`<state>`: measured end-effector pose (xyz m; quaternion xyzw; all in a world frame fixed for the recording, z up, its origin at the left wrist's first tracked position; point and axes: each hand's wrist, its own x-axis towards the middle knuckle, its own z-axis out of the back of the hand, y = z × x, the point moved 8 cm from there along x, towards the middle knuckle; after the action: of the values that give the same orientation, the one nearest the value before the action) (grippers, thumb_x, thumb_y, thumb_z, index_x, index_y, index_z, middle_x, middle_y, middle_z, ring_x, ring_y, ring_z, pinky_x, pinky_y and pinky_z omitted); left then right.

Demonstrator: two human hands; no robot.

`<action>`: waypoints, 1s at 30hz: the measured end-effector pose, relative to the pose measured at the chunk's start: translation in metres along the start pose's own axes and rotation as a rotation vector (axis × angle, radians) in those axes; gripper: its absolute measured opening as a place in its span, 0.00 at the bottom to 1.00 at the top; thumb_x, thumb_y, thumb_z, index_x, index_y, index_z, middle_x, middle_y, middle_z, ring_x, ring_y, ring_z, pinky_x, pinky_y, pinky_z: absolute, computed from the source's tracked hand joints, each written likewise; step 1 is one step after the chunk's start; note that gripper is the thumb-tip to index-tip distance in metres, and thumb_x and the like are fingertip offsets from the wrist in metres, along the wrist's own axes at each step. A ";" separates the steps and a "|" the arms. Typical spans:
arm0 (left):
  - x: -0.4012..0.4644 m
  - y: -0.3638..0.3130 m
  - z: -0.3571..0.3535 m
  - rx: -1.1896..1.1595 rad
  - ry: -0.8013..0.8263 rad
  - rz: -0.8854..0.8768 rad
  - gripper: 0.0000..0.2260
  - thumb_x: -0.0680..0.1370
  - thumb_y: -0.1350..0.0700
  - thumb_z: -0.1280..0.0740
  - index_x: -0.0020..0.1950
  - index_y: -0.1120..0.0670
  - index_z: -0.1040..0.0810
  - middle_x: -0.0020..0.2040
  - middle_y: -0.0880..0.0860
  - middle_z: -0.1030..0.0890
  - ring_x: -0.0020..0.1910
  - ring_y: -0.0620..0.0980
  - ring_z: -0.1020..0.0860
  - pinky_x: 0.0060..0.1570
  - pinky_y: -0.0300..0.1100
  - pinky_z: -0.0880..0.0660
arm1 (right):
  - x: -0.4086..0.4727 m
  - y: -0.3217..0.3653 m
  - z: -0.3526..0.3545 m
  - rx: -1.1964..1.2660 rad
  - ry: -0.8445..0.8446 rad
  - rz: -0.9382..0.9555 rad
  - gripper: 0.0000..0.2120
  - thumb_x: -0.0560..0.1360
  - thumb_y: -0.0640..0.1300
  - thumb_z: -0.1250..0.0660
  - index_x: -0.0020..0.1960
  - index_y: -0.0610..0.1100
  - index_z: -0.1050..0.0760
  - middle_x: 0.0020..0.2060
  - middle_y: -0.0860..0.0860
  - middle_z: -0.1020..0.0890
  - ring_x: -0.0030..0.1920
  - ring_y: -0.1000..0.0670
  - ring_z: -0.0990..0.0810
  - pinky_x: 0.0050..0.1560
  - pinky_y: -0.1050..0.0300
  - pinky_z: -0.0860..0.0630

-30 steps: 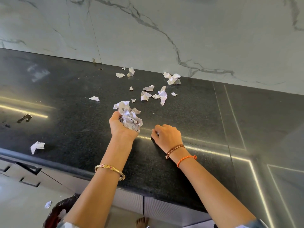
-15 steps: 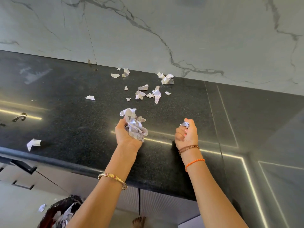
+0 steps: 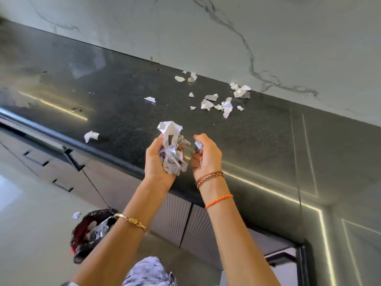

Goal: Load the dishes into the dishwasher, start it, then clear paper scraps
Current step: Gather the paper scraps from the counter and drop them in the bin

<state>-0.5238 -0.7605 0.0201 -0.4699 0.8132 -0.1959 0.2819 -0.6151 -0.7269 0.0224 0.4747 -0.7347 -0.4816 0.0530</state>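
Right now you are holding both hands up over the front edge of the counter [image 3: 115,112], close together but not touching. Your left hand [image 3: 157,162] is gripping a wad [image 3: 172,150] of crumpled paper, fingers curled round it, with a white peak of it sticking up above your knuckles. Your right hand [image 3: 206,156] is pinching a small scrap [image 3: 198,145] between thumb and curled fingers, just beside the wad.

More scraps are lying on the dark counter beyond your hands. A cluster [image 3: 223,105] is sitting near the back, with a crumpled piece [image 3: 241,90] right against the marble wall [image 3: 268,34] and two more bits [image 3: 186,77] to its left along the same edge. One flat piece [image 3: 150,99] is lying apart, toward the middle, and another scrap [image 3: 91,136] is resting near the front edge, well to the left of your hands.

Below the counter, a bin [image 3: 90,234] lined with a dark bag is standing on the floor under your left forearm, with paper showing inside it. One stray bit [image 3: 76,215] is lying on the floor just beside its rim. You are wearing a gold bangle [image 3: 132,220] on the left wrist, and a brown bracelet [image 3: 209,176] and an orange thread [image 3: 219,201] on the right.
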 end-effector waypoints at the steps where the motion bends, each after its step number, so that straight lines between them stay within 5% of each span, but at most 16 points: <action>1: -0.003 -0.006 0.007 0.014 0.006 -0.007 0.15 0.78 0.53 0.45 0.37 0.55 0.23 0.30 0.51 0.21 0.29 0.46 0.23 0.30 0.35 0.25 | -0.006 -0.005 -0.008 -0.019 0.011 0.018 0.19 0.71 0.34 0.36 0.27 0.46 0.38 0.23 0.52 0.36 0.19 0.57 0.38 0.18 0.68 0.40; 8: -0.017 -0.083 0.091 0.001 -0.002 -0.057 0.17 0.78 0.51 0.46 0.38 0.57 0.21 0.32 0.52 0.20 0.31 0.47 0.21 0.31 0.37 0.23 | -0.042 -0.076 -0.099 -0.251 0.173 0.186 0.19 0.70 0.31 0.36 0.25 0.44 0.36 0.20 0.53 0.33 0.23 0.55 0.34 0.27 0.64 0.33; 16: -0.031 -0.150 0.275 0.155 -0.279 0.018 0.09 0.74 0.54 0.40 0.44 0.60 0.26 0.27 0.53 0.21 0.24 0.47 0.23 0.23 0.35 0.26 | -0.056 -0.255 -0.161 -0.545 0.210 -0.019 0.07 0.72 0.35 0.34 0.36 0.43 0.25 0.31 0.46 0.21 0.32 0.50 0.24 0.32 0.60 0.25; 20: -0.015 -0.119 0.356 0.093 -0.427 0.247 0.12 0.71 0.54 0.36 0.44 0.63 0.23 0.34 0.60 0.19 0.29 0.54 0.20 0.30 0.40 0.22 | -0.025 -0.354 -0.125 -0.654 0.027 -0.213 0.15 0.70 0.35 0.34 0.25 0.44 0.23 0.29 0.44 0.21 0.34 0.45 0.23 0.38 0.50 0.24; 24: 0.018 -0.071 0.455 0.107 -0.558 0.362 0.12 0.70 0.56 0.34 0.50 0.62 0.22 0.40 0.61 0.19 0.34 0.56 0.20 0.36 0.43 0.23 | 0.016 -0.448 -0.077 -0.703 -0.173 -0.355 0.12 0.66 0.38 0.32 0.24 0.43 0.23 0.26 0.45 0.21 0.33 0.42 0.22 0.38 0.50 0.24; 26: 0.038 -0.047 0.502 0.153 -0.609 0.372 0.13 0.70 0.56 0.34 0.51 0.62 0.21 0.44 0.63 0.18 0.40 0.59 0.19 0.40 0.47 0.21 | 0.040 -0.495 -0.050 -0.681 -0.268 -0.425 0.09 0.69 0.35 0.33 0.30 0.41 0.22 0.28 0.45 0.22 0.33 0.44 0.24 0.35 0.56 0.28; 28: 0.057 -0.019 0.553 0.169 -0.669 0.385 0.20 0.69 0.55 0.32 0.58 0.63 0.23 0.53 0.67 0.21 0.51 0.64 0.21 0.55 0.56 0.25 | 0.065 -0.550 -0.021 -0.664 -0.324 -0.491 0.04 0.69 0.37 0.31 0.43 0.36 0.21 0.37 0.42 0.19 0.38 0.45 0.23 0.36 0.57 0.27; 30: 0.076 0.003 0.601 0.175 -0.708 0.382 0.23 0.71 0.51 0.32 0.62 0.61 0.25 0.57 0.64 0.22 0.57 0.63 0.24 0.63 0.59 0.31 | 0.094 -0.613 0.007 -0.635 -0.293 -0.582 0.21 0.64 0.49 0.26 0.50 0.35 0.21 0.47 0.40 0.17 0.45 0.45 0.19 0.45 0.52 0.21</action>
<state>-0.1700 -0.8575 -0.4617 -0.3233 0.7189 -0.0349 0.6144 -0.2734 -0.8455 -0.4821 0.5486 -0.3863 -0.7401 -0.0459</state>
